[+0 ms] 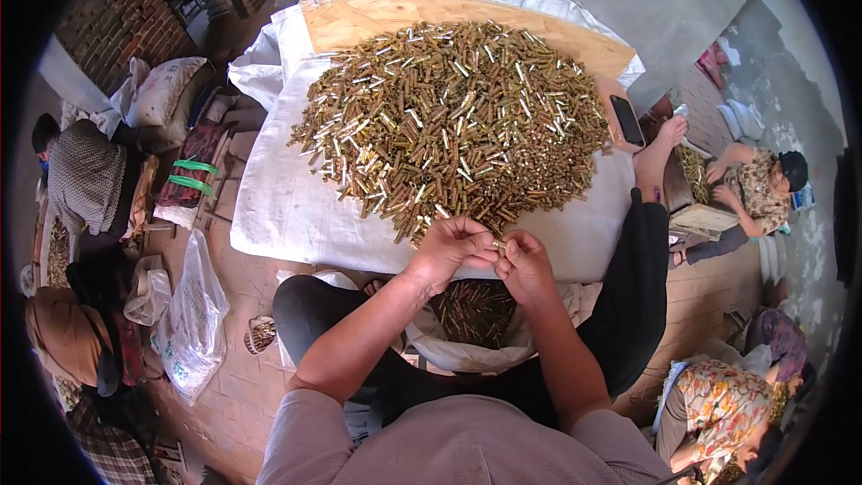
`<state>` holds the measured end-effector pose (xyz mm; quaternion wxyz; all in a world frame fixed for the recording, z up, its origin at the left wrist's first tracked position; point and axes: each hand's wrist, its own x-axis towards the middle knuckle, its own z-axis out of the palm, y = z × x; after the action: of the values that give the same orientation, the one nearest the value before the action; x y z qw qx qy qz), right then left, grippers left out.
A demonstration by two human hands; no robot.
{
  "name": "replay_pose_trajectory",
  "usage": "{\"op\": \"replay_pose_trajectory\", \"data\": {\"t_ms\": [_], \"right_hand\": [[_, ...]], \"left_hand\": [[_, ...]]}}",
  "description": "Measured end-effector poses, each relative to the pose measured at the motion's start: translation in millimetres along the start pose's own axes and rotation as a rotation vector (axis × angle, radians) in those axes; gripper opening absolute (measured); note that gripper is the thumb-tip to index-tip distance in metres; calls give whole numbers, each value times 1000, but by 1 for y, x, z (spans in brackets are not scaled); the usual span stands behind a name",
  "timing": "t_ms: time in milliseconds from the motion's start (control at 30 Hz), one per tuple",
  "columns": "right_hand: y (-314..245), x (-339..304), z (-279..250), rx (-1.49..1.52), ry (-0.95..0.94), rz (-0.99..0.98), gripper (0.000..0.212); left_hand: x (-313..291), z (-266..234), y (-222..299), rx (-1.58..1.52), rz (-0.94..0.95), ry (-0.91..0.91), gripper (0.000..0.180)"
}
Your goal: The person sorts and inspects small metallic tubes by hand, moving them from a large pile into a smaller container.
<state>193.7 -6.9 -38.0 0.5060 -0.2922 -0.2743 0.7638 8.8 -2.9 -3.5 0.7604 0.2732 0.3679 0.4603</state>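
"Head view showed what?"
"Left hand (455, 253) and right hand (525, 268) fingers pinched a part (499, 244) by the heap (458, 117)."
"Risk?"
"I judged a loose pinch could drop it into the sack (471, 361)."

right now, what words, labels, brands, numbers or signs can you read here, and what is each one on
None can be read.
Clear plastic bag: coloured marks low on it, too blurred to read.
Pale stuffed sack: any print is too blurred to read.
Phone: dark screen, nothing legible.
Brass-coloured metal pieces in the pile: too small to show any lettering.
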Motion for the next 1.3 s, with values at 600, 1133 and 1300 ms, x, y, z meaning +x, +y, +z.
{"op": "replay_pose_trajectory", "data": {"t_ms": [600,1133,1300], "right_hand": [[-7,5,-13,-1313,15,-345,10],[10,3,-3,-1739,86,-481,6],[6,4,-5,-1564,86,-627,5]], "left_hand": [[4,-48,22,1644,561,116,13],[18,-34,-1,1635,592,-38,14],[11,-36,12,1357,646,-84,17]]}}
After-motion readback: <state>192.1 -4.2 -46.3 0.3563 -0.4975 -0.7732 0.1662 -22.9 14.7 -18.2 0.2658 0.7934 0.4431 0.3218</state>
